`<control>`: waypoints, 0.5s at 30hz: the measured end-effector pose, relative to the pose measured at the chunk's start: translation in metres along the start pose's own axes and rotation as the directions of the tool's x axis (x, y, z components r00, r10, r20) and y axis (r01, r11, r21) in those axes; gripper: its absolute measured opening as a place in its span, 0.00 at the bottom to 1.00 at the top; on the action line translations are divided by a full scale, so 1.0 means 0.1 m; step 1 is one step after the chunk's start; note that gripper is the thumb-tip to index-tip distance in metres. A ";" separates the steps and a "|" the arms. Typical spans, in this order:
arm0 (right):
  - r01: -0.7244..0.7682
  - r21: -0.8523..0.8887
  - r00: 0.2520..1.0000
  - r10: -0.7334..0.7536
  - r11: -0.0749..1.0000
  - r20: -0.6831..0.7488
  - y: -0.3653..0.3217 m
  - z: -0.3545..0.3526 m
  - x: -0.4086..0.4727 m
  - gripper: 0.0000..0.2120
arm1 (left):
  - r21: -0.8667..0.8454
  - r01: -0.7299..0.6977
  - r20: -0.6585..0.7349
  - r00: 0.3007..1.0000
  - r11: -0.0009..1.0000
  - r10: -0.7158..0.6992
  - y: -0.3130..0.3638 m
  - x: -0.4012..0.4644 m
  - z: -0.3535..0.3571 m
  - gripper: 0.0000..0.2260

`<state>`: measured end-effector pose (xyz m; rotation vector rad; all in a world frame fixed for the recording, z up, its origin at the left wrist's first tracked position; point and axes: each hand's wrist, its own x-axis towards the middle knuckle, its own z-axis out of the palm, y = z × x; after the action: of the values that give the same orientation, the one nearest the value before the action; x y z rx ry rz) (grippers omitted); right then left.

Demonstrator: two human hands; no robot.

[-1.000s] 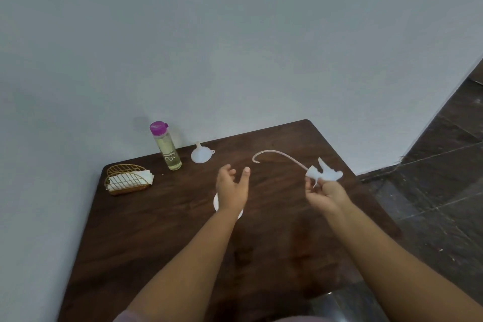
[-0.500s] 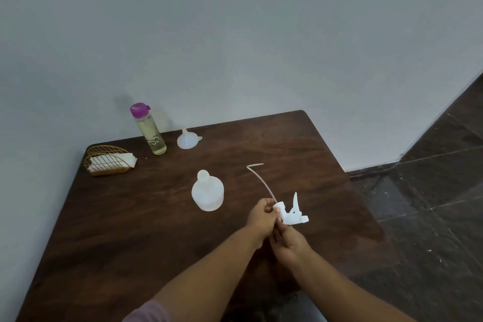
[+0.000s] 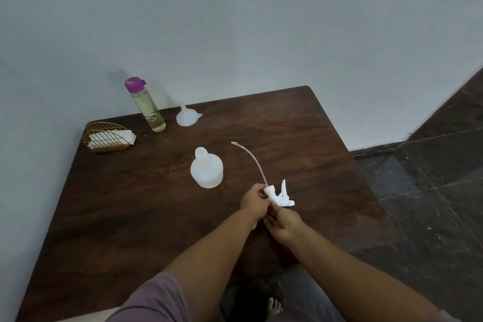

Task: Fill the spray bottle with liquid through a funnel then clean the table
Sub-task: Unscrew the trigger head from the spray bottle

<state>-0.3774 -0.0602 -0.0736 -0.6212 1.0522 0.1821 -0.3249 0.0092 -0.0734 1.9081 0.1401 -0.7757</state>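
From our head camera, our left hand [image 3: 253, 201] and right hand [image 3: 283, 219] both pinch the white sprayer head [image 3: 278, 194], its tube arching over the worktop [image 3: 130, 204], beside the uncapped spray bottle [image 3: 207, 171], funnel [image 3: 186, 117] and liquid bottle [image 3: 147, 104] beyond

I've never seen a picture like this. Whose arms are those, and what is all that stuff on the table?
The camera sits on a person's head and looks down, so those are the person's own arms. Both the left hand and the right hand hold a white sprayer with a long thin tube. On the brown table stand an open white bottle, a small funnel and a tall bottle of yellowish liquid with a purple cap. A gold wire basket holds white cloth.
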 end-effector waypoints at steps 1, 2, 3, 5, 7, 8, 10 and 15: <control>-0.010 0.001 1.000 0.010 1.000 -0.001 -0.01 0.00 0.00 0.15 | 0.004 -0.005 -0.001 1.000 1.000 0.005 -0.01 0.00 -0.01 0.16; -0.020 -0.003 1.000 0.020 1.000 -0.004 -0.03 0.00 -0.02 0.16 | 0.007 -0.010 0.000 1.000 1.000 0.010 -0.01 0.00 -0.01 0.16; -0.028 -0.011 1.000 0.028 1.000 -0.009 -0.04 0.01 -0.03 0.16 | 0.005 -0.016 0.003 1.000 1.000 0.016 -0.01 0.00 -0.02 0.17; -0.036 -0.028 0.999 0.035 0.999 -0.020 -0.06 0.04 -0.07 0.16 | 0.010 -0.024 0.013 1.000 1.000 0.024 -0.02 0.00 -0.04 0.16; -0.035 -0.038 0.999 0.034 0.999 -0.023 -0.06 0.07 -0.11 0.17 | 0.032 -0.025 0.013 1.000 0.999 0.024 -0.03 -0.01 -0.05 0.16; -0.034 -0.041 0.999 0.033 0.999 -0.022 -0.07 0.07 -0.12 0.17 | 0.047 -0.025 0.011 1.000 0.999 0.025 -0.03 -0.01 -0.06 0.16; -0.033 -0.050 0.999 0.032 0.998 -0.024 -0.08 0.07 -0.13 0.18 | 0.082 -0.029 0.006 1.000 0.996 0.029 -0.05 -0.01 -0.07 0.18; -0.030 -0.152 0.998 0.022 0.988 -0.052 -0.07 0.07 -0.20 0.15 | 0.132 -0.048 -0.006 0.999 0.990 0.049 -0.04 -0.04 -0.11 0.21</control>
<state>-0.3789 -0.0591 -0.0507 -0.7535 1.1016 0.2733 -0.3242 0.0217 -0.0714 2.0320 0.0487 -0.7595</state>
